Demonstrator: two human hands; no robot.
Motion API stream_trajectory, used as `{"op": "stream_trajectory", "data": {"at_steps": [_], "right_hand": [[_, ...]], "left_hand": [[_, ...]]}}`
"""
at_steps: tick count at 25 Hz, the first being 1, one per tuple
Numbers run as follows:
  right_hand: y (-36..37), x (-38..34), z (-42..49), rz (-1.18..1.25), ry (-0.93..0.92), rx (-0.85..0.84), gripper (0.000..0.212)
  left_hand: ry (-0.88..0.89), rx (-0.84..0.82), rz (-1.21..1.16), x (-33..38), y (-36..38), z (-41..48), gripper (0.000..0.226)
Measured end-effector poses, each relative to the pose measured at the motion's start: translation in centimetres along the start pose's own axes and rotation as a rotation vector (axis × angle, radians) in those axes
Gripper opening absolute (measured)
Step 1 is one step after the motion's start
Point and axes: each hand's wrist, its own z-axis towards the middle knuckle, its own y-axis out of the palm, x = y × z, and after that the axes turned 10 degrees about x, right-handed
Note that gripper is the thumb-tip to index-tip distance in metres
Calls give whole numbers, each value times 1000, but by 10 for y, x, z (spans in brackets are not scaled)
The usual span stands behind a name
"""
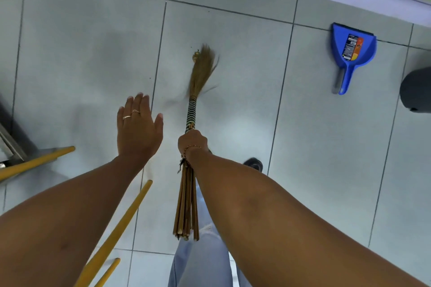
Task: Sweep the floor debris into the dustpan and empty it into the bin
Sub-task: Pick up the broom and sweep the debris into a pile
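Blue dustpan (pixel 352 46) with an orange-black label; tan broom (pixel 197 91), its neck banded black and white; yellow poles (pixel 121 228); pale grey-white tiles (pixel 93 30), dark grout.

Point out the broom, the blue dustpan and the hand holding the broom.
broom (pixel 203 70): head view, on the straw bristles above the banded neck.
blue dustpan (pixel 339 41): head view, on the bare blue pan left of its label.
right hand (pixel 192 143): head view, on the back of the fist closed round the broom handle.
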Motion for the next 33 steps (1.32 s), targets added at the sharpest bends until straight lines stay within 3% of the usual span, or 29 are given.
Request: {"op": "stream_trajectory", "data": {"at_steps": [11, 19, 24, 28, 33], "right_hand": [[-26, -8, -57, 161, -159, 244, 43], [-183, -61, 87, -89, -187, 360, 58], [-264, -87, 163, -126, -95, 341, 41], [-299, -89, 202, -297, -125, 259, 36], [-315, -102, 233, -433, -219, 299, 36]], "left_hand": [[-21, 7, -29, 32, -18, 59, 53], [-58, 10, -69, 109, 3, 131, 55], [-136, -4, -133, 177, 13, 177, 56], [-148, -8, -160, 215, 19, 212, 56], [-149, 9, -152, 229, 31, 229, 55]]}}
